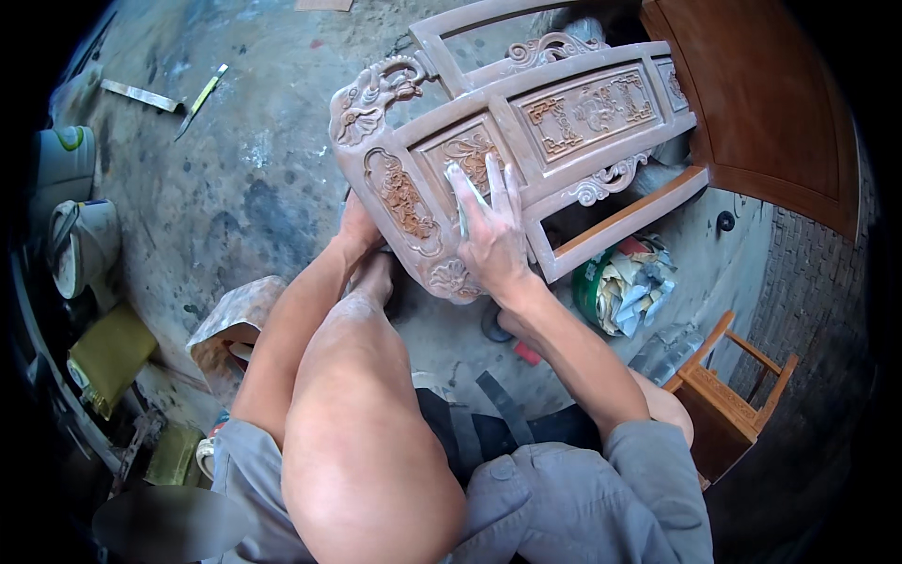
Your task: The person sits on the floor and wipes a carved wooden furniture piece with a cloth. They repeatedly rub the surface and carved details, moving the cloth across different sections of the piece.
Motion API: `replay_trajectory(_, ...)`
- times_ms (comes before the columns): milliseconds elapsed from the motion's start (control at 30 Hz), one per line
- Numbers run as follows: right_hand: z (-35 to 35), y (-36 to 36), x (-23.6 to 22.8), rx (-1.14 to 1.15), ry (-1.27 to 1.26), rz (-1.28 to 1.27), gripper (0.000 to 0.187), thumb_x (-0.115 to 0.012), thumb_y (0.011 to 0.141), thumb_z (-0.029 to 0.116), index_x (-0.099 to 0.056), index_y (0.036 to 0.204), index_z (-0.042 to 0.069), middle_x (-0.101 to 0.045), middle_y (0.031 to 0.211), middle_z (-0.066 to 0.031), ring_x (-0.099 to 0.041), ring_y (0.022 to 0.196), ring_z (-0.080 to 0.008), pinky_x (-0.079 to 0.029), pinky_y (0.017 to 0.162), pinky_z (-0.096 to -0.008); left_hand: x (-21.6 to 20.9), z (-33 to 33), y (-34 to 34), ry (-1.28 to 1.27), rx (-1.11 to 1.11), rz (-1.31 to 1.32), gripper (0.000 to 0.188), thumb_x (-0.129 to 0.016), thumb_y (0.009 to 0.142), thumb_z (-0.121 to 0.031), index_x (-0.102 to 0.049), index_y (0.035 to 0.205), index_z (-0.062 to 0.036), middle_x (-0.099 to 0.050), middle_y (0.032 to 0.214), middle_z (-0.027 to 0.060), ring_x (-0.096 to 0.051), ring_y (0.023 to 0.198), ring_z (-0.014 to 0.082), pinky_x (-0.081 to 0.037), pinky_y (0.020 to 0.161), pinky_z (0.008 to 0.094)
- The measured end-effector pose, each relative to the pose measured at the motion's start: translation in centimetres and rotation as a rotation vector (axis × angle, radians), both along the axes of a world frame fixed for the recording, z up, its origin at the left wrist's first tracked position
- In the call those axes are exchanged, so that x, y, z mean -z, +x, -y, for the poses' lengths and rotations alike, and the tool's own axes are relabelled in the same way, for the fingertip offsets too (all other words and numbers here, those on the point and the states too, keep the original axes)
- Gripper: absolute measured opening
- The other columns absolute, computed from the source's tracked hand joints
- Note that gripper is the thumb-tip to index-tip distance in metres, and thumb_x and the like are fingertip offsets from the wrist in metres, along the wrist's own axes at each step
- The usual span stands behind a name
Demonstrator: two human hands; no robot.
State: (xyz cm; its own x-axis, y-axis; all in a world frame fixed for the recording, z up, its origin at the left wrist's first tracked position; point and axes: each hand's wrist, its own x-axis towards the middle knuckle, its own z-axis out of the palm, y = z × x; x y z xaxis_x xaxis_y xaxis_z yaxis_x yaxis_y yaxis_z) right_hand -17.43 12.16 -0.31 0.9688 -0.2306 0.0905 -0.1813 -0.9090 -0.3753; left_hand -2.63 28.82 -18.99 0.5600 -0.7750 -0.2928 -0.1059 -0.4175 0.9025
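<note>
A carved wooden furniture panel, dusty pale over reddish wood with browner hollows in its floral reliefs, lies tilted in front of my legs. My right hand presses on its smaller framed section, fingers stretched forward over the flower carving. A thin pale sheet, apparently folded sandpaper, is pinched under and between those fingers; white dust coats the fingertips. At the panel's left edge is my left hand, holding the side from behind. Its fingers are mostly hidden by the wood.
A green tub full of crumpled scraps stands right of my right forearm. A small wooden stool sits farther right, beyond it a brown wooden board. A utility knife and a strip lie on the floor. White buckets line the left.
</note>
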Motion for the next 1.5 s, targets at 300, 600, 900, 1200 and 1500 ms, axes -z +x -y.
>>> replay_trajectory(300, -1.0, 3.7, 0.8, 0.075, -0.092, 0.035, 0.067, -0.060, 0.079, -0.008, -0.056, 0.145, -0.004, -0.064, 0.137, -0.0288, -0.044, 0.144, -0.0541, -0.027, 0.125, -0.0642, -1.9, 0.8, -0.3, -0.056, -0.017, 0.005, 0.055, -0.074, 0.093, -0.032, -0.063, 0.141, -0.0069, -0.064, 0.141, 0.0198, -0.058, 0.131, 0.0398, -0.044, 0.114, 0.0465)
replay_trajectory(600, -1.5, 2.8, -0.1, 0.063, -0.046, 0.061, 0.062, -0.064, 0.080, -0.002, -0.056, 0.141, -0.007, -0.072, 0.125, -0.0259, -0.049, 0.142, -0.0510, -0.025, 0.127, -0.0630, -2.7, 1.0, 0.0, -0.087, -0.048, -0.106, 0.054, -0.075, 0.092, -0.030, -0.064, 0.140, -0.0082, -0.067, 0.138, 0.0169, -0.062, 0.128, 0.0352, -0.047, 0.111, 0.0444)
replay_trajectory(900, -2.1, -0.3, -1.2, 0.085, -0.001, -0.004, 0.055, -0.063, 0.090, 0.009, -0.054, 0.140, -0.010, -0.067, 0.131, -0.0303, -0.048, 0.141, -0.0530, -0.027, 0.126, -0.0620, -5.5, 0.7, -1.7, -0.316, -0.293, -0.811, 0.037, -0.070, 0.096, -0.018, -0.067, 0.130, -0.0039, -0.071, 0.125, 0.0179, -0.065, 0.121, 0.0364, -0.050, 0.105, 0.0468)
replay_trajectory(1200, -9.9, -8.6, -11.3, 0.128, 0.685, 0.032, 0.073, -0.068, 0.101, 0.039, -0.044, 0.148, -0.013, -0.053, 0.144, -0.0387, -0.047, 0.140, -0.0539, -0.034, 0.122, -0.0544, -25.7, -7.4, 10.8, 0.201, 0.300, 0.179, 0.042, -0.064, 0.106, -0.032, -0.071, 0.129, 0.0034, -0.078, 0.113, 0.0167, -0.071, 0.105, 0.0232, -0.054, 0.097, 0.0382)
replay_trajectory(1500, -7.5, -11.6, -22.2, 0.000, 0.767, 0.258, 0.051, -0.055, 0.106, 0.013, -0.044, 0.152, -0.008, -0.057, 0.146, -0.0332, -0.052, 0.142, -0.0451, -0.040, 0.119, -0.0478, -41.7, -4.4, -8.5, -0.108, 0.190, -0.514, 0.048, -0.069, 0.106, -0.032, -0.061, 0.141, 0.0006, -0.070, 0.129, 0.0130, -0.065, 0.116, 0.0174, -0.053, 0.100, 0.0331)
